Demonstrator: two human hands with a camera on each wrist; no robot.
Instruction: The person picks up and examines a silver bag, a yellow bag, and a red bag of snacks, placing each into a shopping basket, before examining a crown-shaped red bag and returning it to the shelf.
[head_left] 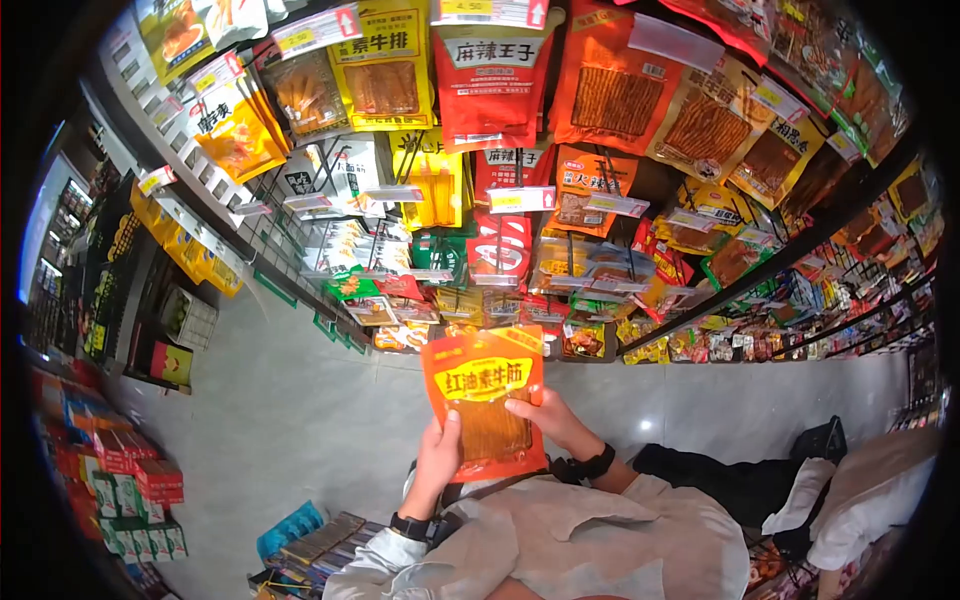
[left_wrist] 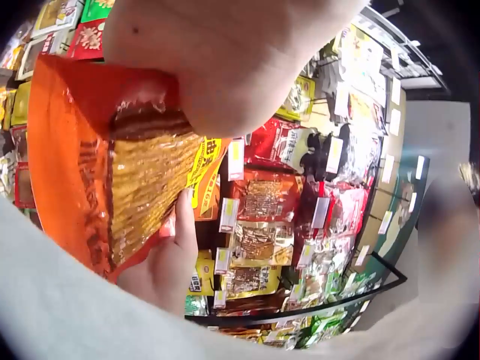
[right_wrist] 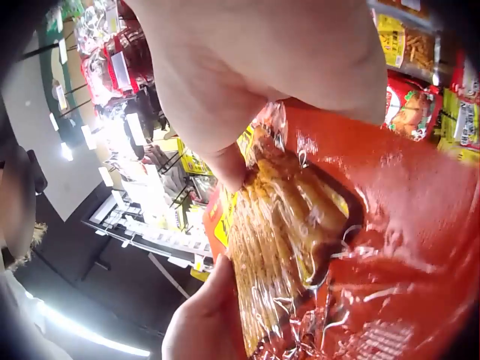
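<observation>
An orange-red snack packet (head_left: 483, 395) with a yellow label and a clear window is held upright before the body in the head view. Brown strips show through its window (right_wrist: 277, 240). My left hand (head_left: 437, 450) grips the left edge, thumb on the front. At the right edge my right hand (head_left: 550, 418) holds it, its thumb across the front near the label. The left wrist view shows the packet (left_wrist: 112, 165) close up, with the left hand (left_wrist: 232, 60) large above it. In the right wrist view the right hand (right_wrist: 262, 67) covers the packet's upper part.
Racks of hanging snack packets (head_left: 490, 80) with price tags rise ahead. Stacked boxes (head_left: 140, 490) stand at the left, a display of packaged goods (head_left: 330, 545) at lower left. Another person in a white top (head_left: 880, 490) is at the right. Grey floor (head_left: 260, 420) lies below.
</observation>
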